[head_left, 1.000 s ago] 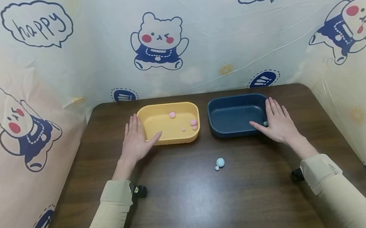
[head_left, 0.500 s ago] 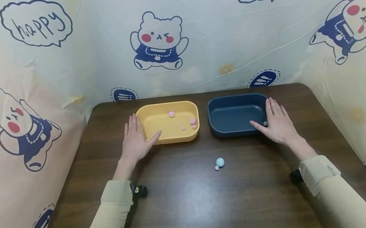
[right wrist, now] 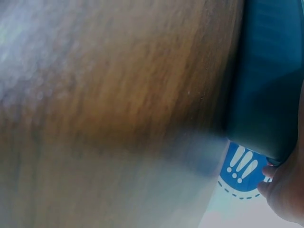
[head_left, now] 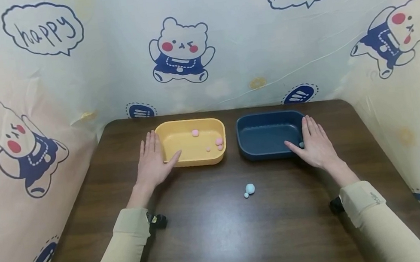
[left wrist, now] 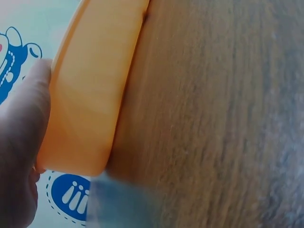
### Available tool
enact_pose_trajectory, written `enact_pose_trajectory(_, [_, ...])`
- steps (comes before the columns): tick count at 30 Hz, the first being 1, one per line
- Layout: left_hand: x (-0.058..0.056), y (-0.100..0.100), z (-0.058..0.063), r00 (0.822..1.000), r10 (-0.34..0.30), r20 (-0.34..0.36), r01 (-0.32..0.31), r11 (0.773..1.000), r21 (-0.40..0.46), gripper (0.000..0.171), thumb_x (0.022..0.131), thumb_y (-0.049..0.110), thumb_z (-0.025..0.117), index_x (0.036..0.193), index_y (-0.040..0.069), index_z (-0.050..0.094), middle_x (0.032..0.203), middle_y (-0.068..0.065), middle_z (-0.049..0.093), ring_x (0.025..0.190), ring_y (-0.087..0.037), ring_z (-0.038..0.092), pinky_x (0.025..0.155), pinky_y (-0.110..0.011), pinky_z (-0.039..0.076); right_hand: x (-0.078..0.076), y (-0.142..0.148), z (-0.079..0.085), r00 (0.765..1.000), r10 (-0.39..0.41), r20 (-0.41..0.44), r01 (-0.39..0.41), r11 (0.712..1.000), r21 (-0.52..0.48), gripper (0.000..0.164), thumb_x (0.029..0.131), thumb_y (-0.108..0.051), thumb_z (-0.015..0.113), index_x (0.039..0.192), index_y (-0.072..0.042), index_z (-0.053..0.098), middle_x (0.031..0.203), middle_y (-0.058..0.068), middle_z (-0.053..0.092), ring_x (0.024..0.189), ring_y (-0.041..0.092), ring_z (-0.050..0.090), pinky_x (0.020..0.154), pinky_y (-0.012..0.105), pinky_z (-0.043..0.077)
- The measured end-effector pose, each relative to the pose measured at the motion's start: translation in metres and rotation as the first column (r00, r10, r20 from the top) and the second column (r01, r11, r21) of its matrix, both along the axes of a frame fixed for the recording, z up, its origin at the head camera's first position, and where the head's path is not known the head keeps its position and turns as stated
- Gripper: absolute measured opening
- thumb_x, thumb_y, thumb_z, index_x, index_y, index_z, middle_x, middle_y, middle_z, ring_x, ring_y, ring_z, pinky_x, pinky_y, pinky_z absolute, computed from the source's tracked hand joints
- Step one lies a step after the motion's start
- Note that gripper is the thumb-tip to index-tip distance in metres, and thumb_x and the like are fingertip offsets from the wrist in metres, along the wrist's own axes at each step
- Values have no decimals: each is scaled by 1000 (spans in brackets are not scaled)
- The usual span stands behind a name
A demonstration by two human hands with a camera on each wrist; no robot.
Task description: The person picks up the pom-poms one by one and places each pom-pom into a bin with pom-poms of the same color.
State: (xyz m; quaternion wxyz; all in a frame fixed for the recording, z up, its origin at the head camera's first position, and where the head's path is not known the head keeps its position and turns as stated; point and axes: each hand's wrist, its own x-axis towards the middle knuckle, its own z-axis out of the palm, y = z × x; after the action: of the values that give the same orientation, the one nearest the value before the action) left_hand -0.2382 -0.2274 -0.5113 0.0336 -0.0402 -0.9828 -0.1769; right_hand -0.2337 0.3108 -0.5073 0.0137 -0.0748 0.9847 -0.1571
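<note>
A pale fabric backdrop (head_left: 239,49) printed with navy-dressed bears, "happy" speech bubbles and blue ovals surrounds a dark brown wood-grain table (head_left: 215,243).

In the head view, a yellow rectangular tray with rounded corners (head_left: 180,141) stands near the table's far edge, with a matching dark blue rectangular tray (head_left: 269,135) just beside it, a narrow gap between them. The person's left hand (head_left: 151,163) lies against the yellow tray's left end, fingers straight, thumb spread wide over the front rim. The right hand (head_left: 317,147) mirrors it at the blue tray's right end. Four small pink balls (head_left: 195,132) lie in the yellow tray, three of them toward its right end. A small greyish-blue ball (head_left: 302,144) sits in the blue tray by the right hand, partly hidden. In front of the trays, a larger light blue ball (head_left: 250,188) and a tiny light blue ball (head_left: 246,195) lie together on the table. Both arms wear beige sleeves (head_left: 123,244), with a black device (head_left: 160,221) at each wrist.

The left wrist view shows the thumb along the yellow tray's rim.

In the right wrist view, part of the right hand borders the blue tray; the table is blurred.
</note>
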Motion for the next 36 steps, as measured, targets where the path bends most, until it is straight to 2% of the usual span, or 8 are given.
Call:
enact_pose_trajectory(5, [4,4,2,999,-25,-45,27,998,49,114,104,77,48,175,-1,5,186,-20,5,175,-39,7,143,-57,5,-1,0,0,1000,-6,1,6,1000,1,119,105,-79,43,173,6,-4,183,31,-2,171,51,5,139,67,6])
enact_pose_trajectory(9, [13,12,2,988,-62,-143,78,991,108,96,106,54,65,172,-4,26,182,-25,25,172,-40,23,142,-57,15,-2,0,0,1000,-4,1,4,1000,3,118,105,-78,44,173,6,-3,183,31,-1,171,51,6,139,67,7])
enact_pose_trajectory(12, [21,19,3,961,-79,-265,123,981,153,79,104,35,74,165,-4,42,173,-25,42,164,-42,39,138,-59,28,-2,0,0,1000,1,2,-1,1000,4,117,106,-78,43,173,6,-4,183,31,-2,171,51,6,139,67,7])
enact_pose_trajectory(15, [28,26,5,926,-92,-367,169,968,186,69,102,25,78,159,-3,52,163,-24,54,154,-42,51,131,-62,40,-2,0,0,1000,2,5,-3,1000,9,116,106,-78,42,173,5,-4,183,30,-3,171,50,5,140,67,7])
enact_pose_trajectory(22, [45,43,7,858,-154,-489,299,926,232,50,95,13,85,140,-1,69,136,-21,71,128,-39,64,112,-56,56,-3,0,-1,1000,6,-6,-6,1000,7,116,106,-78,42,173,6,-3,183,31,-2,171,51,6,139,68,8])
enact_pose_trajectory(26, [53,58,2,835,-206,-510,367,900,237,41,91,9,88,128,0,73,123,-17,74,119,-35,65,104,-52,56,-3,0,-1,1000,2,-3,-2,1000,5,116,106,-78,42,173,6,-2,183,31,-2,171,51,6,139,67,8])
enact_pose_trajectory(30, [60,75,-2,839,-257,-479,414,874,256,39,89,9,90,125,2,74,120,-11,75,117,-30,67,104,-48,57,-3,0,0,1000,-2,5,2,1000,-4,116,106,-77,43,173,5,-3,183,30,-2,172,50,5,140,66,7])
enact_pose_trajectory(36, [70,95,-9,854,-333,-399,461,839,288,46,90,13,91,130,1,73,130,-11,74,126,-28,68,113,-47,57,-2,-1,1,1000,-4,5,4,1000,5,114,107,-76,42,173,6,-4,183,30,-3,171,51,5,140,67,8])
